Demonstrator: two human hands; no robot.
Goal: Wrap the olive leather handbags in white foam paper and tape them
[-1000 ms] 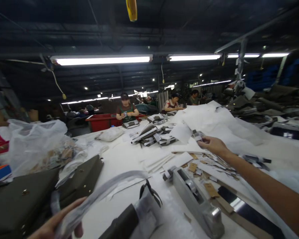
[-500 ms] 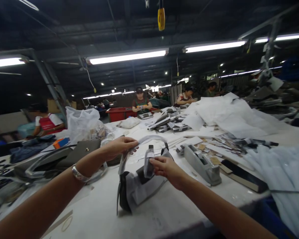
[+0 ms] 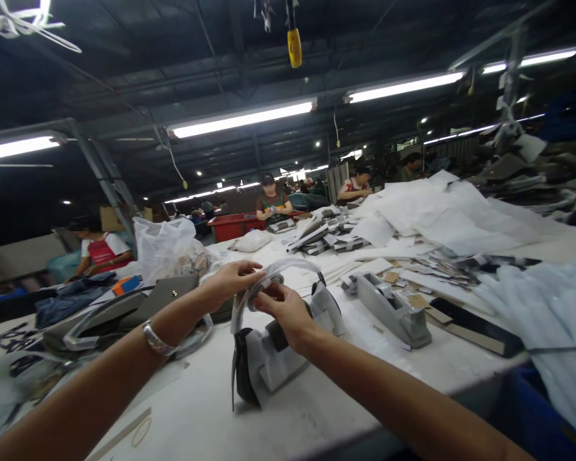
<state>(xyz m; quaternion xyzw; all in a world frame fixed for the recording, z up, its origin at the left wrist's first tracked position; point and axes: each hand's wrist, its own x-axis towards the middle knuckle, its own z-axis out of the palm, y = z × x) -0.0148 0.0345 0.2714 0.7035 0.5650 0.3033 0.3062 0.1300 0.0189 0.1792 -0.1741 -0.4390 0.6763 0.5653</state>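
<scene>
A small dark bag [image 3: 244,368] stands on the white table [image 3: 192,410], partly wrapped in white paper [image 3: 278,368]. Its handle [image 3: 292,263], covered in clear wrap, arches over the top. My left hand [image 3: 235,280] pinches the handle at its left side. Close beside it, my right hand [image 3: 284,312] has its fingers closed around a plastic-wrapped piece, held against the handle; the fingers hide most of that piece.
A grey tape dispenser [image 3: 391,310] sits right of the bag. Further back lie wrapped dark pieces [image 3: 317,234] and white sheets [image 3: 441,211]. Left are a dark bag [image 3: 166,301] and jeans fabric [image 3: 74,298]. Co-workers sit beyond the table.
My right hand has moved left and up with the wrapped piece, from in front of the bag to the handle beside my left hand. The view has shifted slightly.
</scene>
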